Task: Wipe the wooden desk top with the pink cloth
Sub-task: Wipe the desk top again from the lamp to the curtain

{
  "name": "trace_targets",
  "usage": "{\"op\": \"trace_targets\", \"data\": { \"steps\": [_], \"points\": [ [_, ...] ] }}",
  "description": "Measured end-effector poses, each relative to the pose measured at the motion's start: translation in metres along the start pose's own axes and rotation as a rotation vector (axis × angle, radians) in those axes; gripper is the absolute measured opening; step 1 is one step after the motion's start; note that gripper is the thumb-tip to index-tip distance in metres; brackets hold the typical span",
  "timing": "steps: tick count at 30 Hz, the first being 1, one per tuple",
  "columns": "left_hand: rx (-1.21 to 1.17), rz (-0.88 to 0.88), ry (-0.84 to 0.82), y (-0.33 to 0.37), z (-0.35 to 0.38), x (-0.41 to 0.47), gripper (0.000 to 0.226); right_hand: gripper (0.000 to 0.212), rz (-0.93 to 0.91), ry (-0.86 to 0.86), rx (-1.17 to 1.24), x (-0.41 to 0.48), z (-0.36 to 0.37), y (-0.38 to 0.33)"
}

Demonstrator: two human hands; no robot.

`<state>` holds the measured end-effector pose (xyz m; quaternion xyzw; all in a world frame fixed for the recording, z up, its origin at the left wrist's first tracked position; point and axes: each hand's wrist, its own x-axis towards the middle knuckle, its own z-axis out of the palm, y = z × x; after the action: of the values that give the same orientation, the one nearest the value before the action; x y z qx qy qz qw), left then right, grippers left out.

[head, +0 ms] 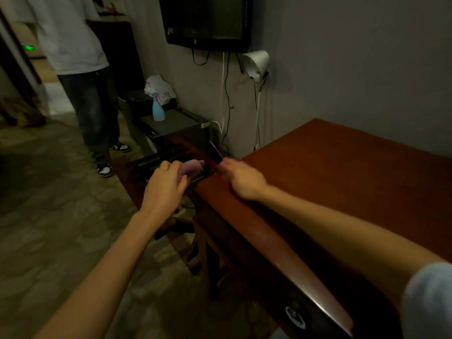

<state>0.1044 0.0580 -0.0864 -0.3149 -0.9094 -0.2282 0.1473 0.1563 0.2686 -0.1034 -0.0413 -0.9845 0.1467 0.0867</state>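
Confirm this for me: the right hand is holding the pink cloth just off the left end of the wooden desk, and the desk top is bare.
Not quite. The head view shows the left hand holding the pink cloth, not the right hand, which is blurred at the desk's edge. The rest holds: the cloth is just off the left end of the wooden desk, and its top is bare.

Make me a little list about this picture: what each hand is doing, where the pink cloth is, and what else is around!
left hand: closed on the pink cloth, just off the desk's left end
right hand: blurred, at the left edge of the wooden desk top; grip unclear
desk top: bare where visible
nearby: spray bottle, white lamp, wall TV
someone else: a standing person at upper left
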Motion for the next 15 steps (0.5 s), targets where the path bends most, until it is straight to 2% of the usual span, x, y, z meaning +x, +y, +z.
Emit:
{"op": "trace_targets", "data": {
  "steps": [3, 5, 7, 11, 12, 15],
  "points": [
    [0.001, -0.002, 0.011, 0.006, 0.000, 0.000, 0.028, 0.047, -0.291, -0.088, -0.032, -0.038, 0.011, -0.046],
    [0.003, 0.007, 0.019, 0.012, 0.000, 0.001, 0.028, 0.047, -0.360, -0.125, -0.004, -0.051, 0.003, -0.034],
    [0.011, 0.034, 0.014, 0.019, 0.002, 0.000, 0.029, 0.046, -0.250, -0.096, 0.011, -0.053, -0.013, 0.004],
    [0.039, 0.069, 0.010, 0.026, 0.011, -0.004, 0.031, 0.045, 0.242, 0.038, -0.097, -0.059, -0.047, 0.104],
    [0.046, 0.086, 0.014, 0.027, 0.013, -0.004, 0.031, 0.046, 0.317, 0.042, -0.125, -0.063, -0.051, 0.115],
    [0.052, 0.137, 0.030, 0.035, 0.019, 0.002, 0.031, 0.047, 0.339, 0.062, -0.125, -0.073, -0.044, 0.098]
  ]
}}
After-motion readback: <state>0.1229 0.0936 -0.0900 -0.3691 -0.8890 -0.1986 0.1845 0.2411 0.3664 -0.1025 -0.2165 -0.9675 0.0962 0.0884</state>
